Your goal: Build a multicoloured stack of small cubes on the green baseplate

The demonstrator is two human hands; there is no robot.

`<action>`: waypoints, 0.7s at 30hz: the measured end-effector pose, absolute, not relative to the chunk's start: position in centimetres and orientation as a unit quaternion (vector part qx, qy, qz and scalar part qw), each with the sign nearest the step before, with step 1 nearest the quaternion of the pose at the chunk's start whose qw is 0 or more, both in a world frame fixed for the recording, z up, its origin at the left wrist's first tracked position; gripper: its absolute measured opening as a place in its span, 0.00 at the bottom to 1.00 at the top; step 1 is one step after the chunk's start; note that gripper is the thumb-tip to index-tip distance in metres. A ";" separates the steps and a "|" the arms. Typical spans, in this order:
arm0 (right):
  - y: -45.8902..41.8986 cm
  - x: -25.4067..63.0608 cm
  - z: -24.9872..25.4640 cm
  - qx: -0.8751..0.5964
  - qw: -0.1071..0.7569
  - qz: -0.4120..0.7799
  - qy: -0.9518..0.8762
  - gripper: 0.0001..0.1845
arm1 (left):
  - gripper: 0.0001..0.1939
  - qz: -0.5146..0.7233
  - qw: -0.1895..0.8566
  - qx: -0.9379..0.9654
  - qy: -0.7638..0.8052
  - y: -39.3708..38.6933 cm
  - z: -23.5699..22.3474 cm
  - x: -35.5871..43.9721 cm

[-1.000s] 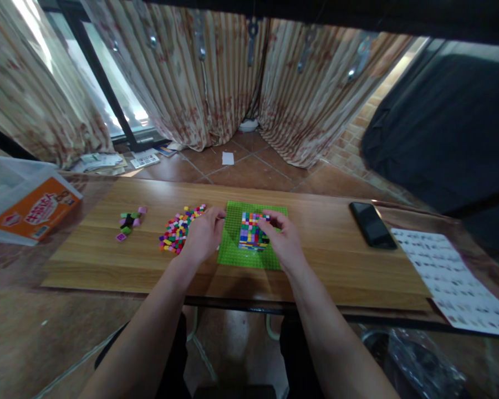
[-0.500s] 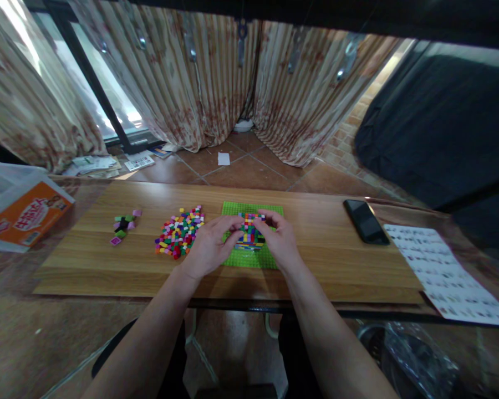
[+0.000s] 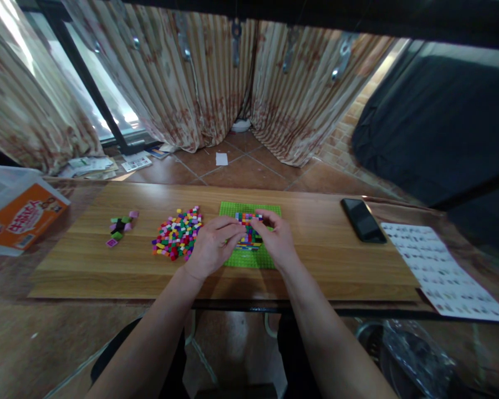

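A small multicoloured structure of toy building bricks (image 3: pixel 249 242) stands on a green studded baseplate (image 3: pixel 253 260) in the middle of the table. My left hand (image 3: pixel 216 244) is at its left side, thumb and forefinger pinched together at the upper part. Whatever lies between those fingertips is too small to make out. On the other side, my right hand (image 3: pixel 278 235) grips the upper right of the structure, its thumb in front and its fingers curled behind. Both hands hide parts of the bricks. A heap of loose coloured bricks (image 3: pixel 178 233) lies just left of my left hand.
Farther left are several pink, green and black pieces (image 3: pixel 120 226) and a clear plastic box (image 3: pixel 20 213) with an orange label. A black phone (image 3: pixel 363 220) and a printed sheet (image 3: pixel 444 269) lie on the right. The wooden table's (image 3: pixel 336 271) front edge runs close before me.
My left fingertips have come together and shifted slightly right over the structure. My right hand stays at the structure's right side. The whole view has shifted a little.
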State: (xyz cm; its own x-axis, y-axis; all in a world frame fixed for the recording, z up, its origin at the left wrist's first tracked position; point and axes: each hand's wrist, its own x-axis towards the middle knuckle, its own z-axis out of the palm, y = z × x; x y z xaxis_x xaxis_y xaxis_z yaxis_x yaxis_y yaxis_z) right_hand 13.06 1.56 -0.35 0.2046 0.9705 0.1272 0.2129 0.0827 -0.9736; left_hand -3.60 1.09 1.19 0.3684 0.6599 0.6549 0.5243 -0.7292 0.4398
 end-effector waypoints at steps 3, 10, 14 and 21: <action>1.5 13.1 -0.3 -0.576 0.520 0.359 -0.519 0.22 | 0.07 0.434 0.102 0.815 0.370 1.2 1.1 -3.6; 1.3 13.1 0.0 -0.574 0.514 0.364 -0.523 0.23 | 0.06 0.437 0.151 0.800 0.382 1.1 1.1 -3.7; 1.2 12.9 0.1 -0.575 0.513 0.378 -0.513 0.25 | 0.07 0.455 0.159 0.782 0.394 1.0 1.7 -4.2; 1.1 12.5 -0.2 -0.585 0.498 0.378 -0.517 0.30 | 0.10 0.490 0.135 0.725 0.464 1.5 2.0 -5.2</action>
State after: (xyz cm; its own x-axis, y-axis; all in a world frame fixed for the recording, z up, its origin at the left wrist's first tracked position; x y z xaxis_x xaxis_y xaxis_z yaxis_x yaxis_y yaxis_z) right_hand 12.48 1.12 -0.19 0.1806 0.9809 0.0725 0.2284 0.0299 -0.9731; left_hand -5.17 1.52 1.98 0.0886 0.8056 0.5858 0.5420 -0.5324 0.6502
